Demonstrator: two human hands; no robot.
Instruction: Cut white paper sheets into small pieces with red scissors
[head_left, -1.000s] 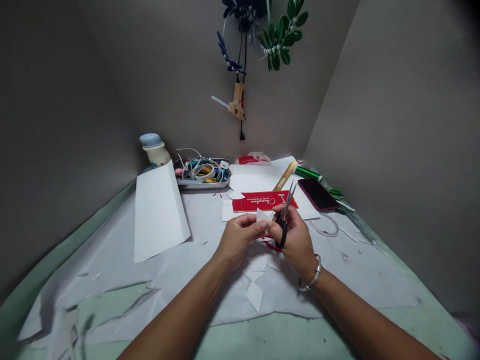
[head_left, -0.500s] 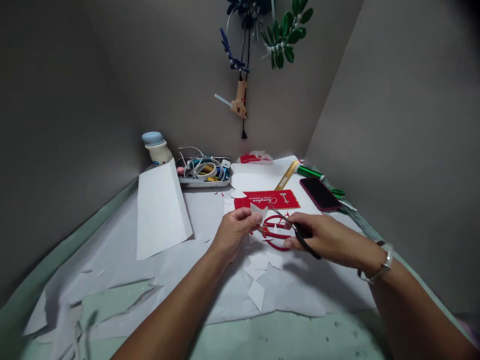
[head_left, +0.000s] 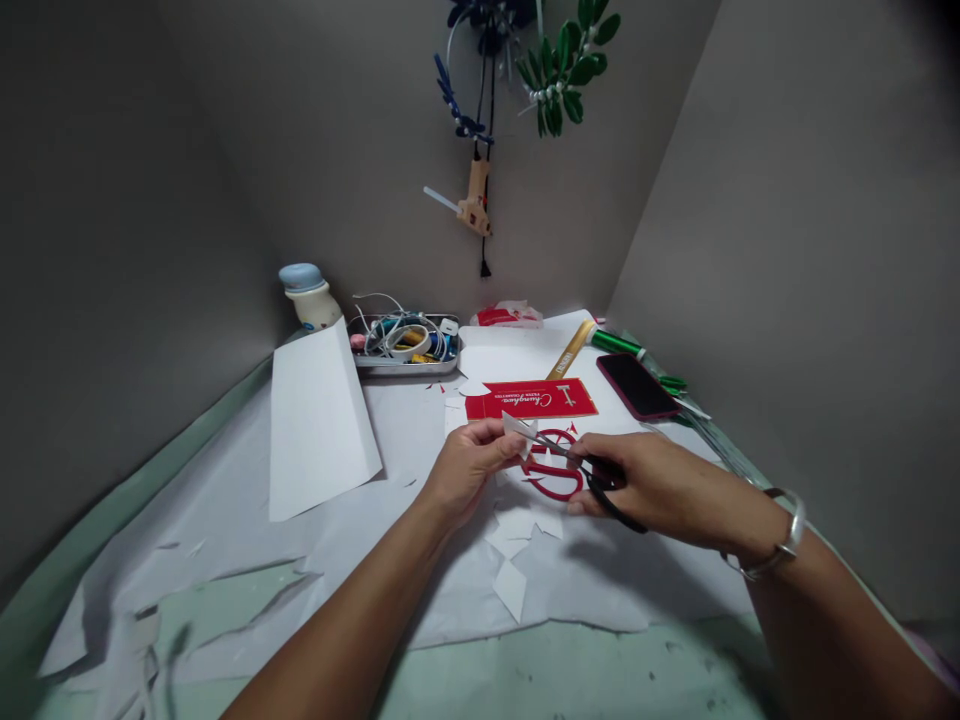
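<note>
Between thumb and fingers, my left hand (head_left: 474, 462) pinches a small white paper piece (head_left: 516, 428). My right hand (head_left: 626, 475) is closed on black-handled scissors (head_left: 611, 500), whose blades reach left to the paper piece. Red-handled scissors (head_left: 556, 485) lie on the white sheet below the blades, partly covered. Just behind the hands is a flat red card (head_left: 551, 398) with white lettering. Several cut white paper scraps (head_left: 511, 588) lie in front of my left hand.
A folded white sheet (head_left: 319, 420) and a lidded jar (head_left: 309, 298) are on the left. A metal tray (head_left: 409, 370) of cords and tape stands behind. A phone (head_left: 637, 386) lies right. A glue gun (head_left: 474, 205) hangs on the wall.
My right hand's scissors have moved so their blades now meet the paper piece in my left hand. The whole view has shifted slightly.
</note>
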